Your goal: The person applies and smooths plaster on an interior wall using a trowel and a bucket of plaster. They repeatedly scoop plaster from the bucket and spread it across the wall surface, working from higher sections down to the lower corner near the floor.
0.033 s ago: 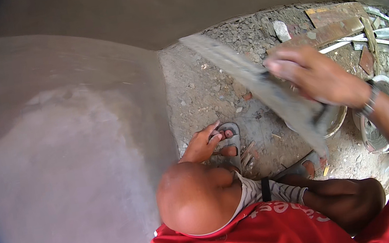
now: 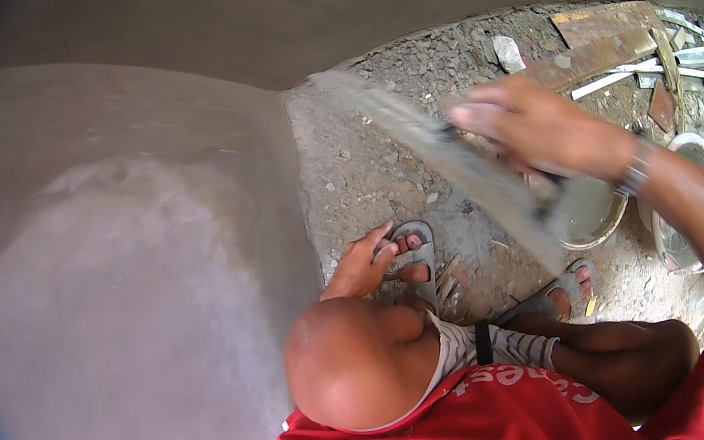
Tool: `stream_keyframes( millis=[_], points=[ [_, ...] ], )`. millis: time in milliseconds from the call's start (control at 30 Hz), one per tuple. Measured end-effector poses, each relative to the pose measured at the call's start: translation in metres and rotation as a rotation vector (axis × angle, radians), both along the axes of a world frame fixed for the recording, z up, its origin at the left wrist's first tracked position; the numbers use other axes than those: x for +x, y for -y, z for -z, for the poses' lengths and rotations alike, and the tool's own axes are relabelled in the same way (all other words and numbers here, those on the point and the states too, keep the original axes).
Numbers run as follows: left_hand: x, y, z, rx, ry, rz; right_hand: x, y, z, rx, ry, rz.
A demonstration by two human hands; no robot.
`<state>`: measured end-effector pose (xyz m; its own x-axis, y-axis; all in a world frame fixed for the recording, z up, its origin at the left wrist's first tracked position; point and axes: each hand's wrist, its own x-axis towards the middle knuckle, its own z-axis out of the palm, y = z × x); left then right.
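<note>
My right hand (image 2: pixel 542 130) is closed round the handle of a long, flat plastering float (image 2: pixel 452 161). The float is smeared with grey mortar and blurred by motion. It slants above the floor, its far end by the corner where the two walls meet. Low beside the left wall (image 2: pixel 135 277), my left hand (image 2: pixel 358 264) is near my sandalled left foot (image 2: pixel 412 252). Its thumb and fingers are bent round a dark patch that I cannot make out. Grey plaster covers the left wall, with a paler patch, and the far wall (image 2: pixel 296 12).
Right of the float stands a round bucket (image 2: pixel 590 213) of greyish liquid, partly behind my forearm. A second bucket (image 2: pixel 679 241) is farther right. Boards (image 2: pixel 608 53), pale strips and rubble lie along the far wall. My right foot (image 2: pixel 571 290) rests on the gritty floor.
My right hand and the float have shifted left and slightly up, uncovering more of the bucket and my right foot. The left hand has hardly moved.
</note>
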<state>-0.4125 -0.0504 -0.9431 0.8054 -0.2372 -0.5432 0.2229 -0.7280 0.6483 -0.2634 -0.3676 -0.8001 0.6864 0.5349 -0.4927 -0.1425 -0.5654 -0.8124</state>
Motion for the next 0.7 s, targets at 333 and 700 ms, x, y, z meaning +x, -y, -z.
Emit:
stream_keyframes(
  millis=[333,700],
  points=[
    [-0.036,-0.046,0.002,0.011,-0.112,-0.176,-0.006,-0.202,0.219,0.499,-0.674,0.653],
    [-0.070,-0.082,0.011,0.306,-0.294,-0.087,0.016,-0.302,0.281,0.680,-0.471,0.722]
  ],
)
